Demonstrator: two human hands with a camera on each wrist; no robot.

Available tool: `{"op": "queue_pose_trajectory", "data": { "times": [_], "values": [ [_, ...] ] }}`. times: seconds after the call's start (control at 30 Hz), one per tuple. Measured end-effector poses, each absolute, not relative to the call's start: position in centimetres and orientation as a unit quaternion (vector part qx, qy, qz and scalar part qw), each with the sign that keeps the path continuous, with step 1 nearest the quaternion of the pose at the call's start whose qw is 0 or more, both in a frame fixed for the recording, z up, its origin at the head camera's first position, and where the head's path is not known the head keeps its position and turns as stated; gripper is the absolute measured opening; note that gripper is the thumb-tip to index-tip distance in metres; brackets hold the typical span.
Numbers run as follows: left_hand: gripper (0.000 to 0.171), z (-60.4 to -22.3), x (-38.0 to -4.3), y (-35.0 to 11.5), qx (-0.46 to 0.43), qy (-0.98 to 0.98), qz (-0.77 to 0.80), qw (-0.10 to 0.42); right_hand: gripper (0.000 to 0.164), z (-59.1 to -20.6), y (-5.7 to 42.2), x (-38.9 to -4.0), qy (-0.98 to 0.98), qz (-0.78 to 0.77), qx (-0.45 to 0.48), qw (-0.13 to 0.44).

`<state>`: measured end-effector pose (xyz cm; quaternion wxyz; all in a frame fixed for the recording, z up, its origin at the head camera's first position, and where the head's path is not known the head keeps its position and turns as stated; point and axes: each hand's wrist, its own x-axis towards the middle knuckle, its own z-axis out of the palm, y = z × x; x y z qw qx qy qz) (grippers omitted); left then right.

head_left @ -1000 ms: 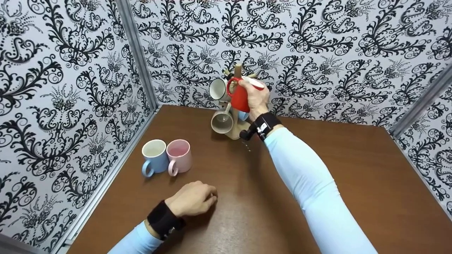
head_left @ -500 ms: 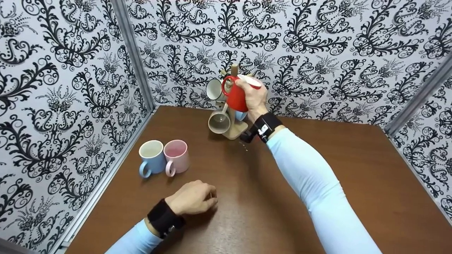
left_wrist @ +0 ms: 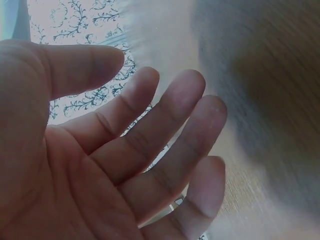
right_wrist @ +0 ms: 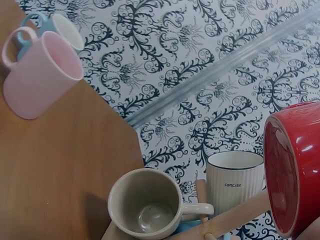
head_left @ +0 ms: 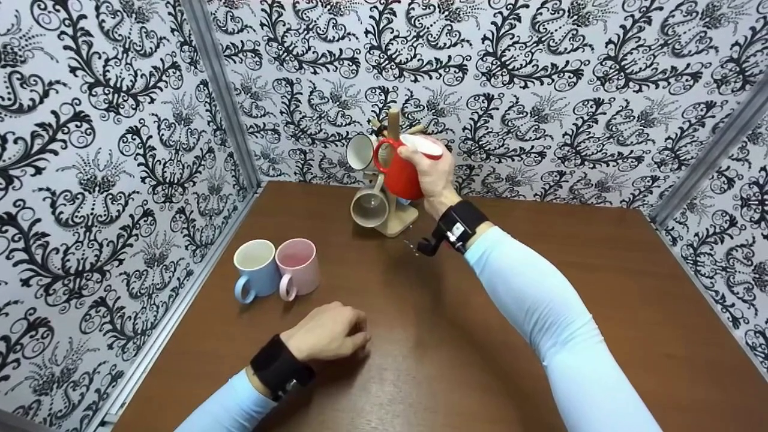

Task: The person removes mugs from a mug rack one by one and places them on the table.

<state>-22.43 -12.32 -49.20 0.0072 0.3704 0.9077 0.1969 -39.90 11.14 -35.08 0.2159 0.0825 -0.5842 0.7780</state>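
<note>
My right hand [head_left: 433, 174] grips a red mug [head_left: 401, 177] with a white inside round its body. The mug is tilted in front of a wooden mug tree [head_left: 393, 123], its handle beside the post. In the right wrist view the red mug [right_wrist: 300, 165] is near a wooden peg [right_wrist: 240, 217]; whether they touch I cannot tell. On the tree hang a beige mug [head_left: 369, 207] and a ribbed white mug [right_wrist: 235, 180] with a dark rim. Something blue behind the post is mostly hidden. My left hand [head_left: 329, 333] rests on the table, its fingers loosely bent around nothing.
A blue mug [head_left: 258, 270] and a pink mug [head_left: 299, 267] stand upright side by side on the brown table [head_left: 570, 252], at the left. Patterned walls [head_left: 510, 90] enclose the back and sides, with a metal corner strip [head_left: 222, 90] behind the mugs.
The red mug rose slightly, then dipped a little lower before the post, still in my right hand. The head view shifted slightly. My left hand stays put.
</note>
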Motion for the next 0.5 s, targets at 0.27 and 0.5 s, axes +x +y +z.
{"op": "queue_pose_trajectory", "data": {
  "times": [0.27,0.5],
  "values": [
    [0.015,-49.1,-22.7,-12.2,0.36,0.909,0.209,-0.006,0.058,-35.7,11.7,-38.3,-0.608,0.764,0.103,0.19],
    [0.017,-49.4,-23.0,-12.0,0.364,0.905,0.22,-0.019,0.06,-36.2,11.8,-36.8,-0.617,0.752,0.142,0.183]
  ]
}}
